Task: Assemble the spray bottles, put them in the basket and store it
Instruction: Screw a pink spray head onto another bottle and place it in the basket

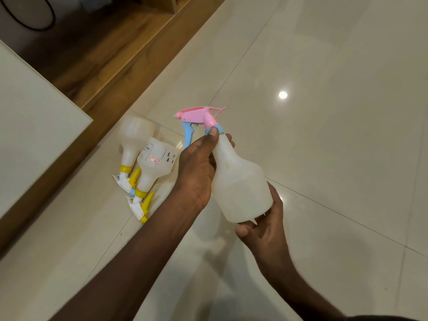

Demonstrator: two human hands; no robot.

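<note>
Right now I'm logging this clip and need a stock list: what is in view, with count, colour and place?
Translucent white plastic spray bottle with pink-and-blue trigger head: one, held in the air over the floor, mid-frame.
Translucent white plastic spray bottles with yellow-and-white trigger heads: two, lying side by side on the floor, left of the held bottle.
Glossy cream tiled floor: one, under everything.
Wooden cabinet base: one, brown, upper left.
Cream panel: one, far left.
Black cable: one, top left corner.
Left hand: grips the held bottle's neck.
Right hand: holds its base.
</note>
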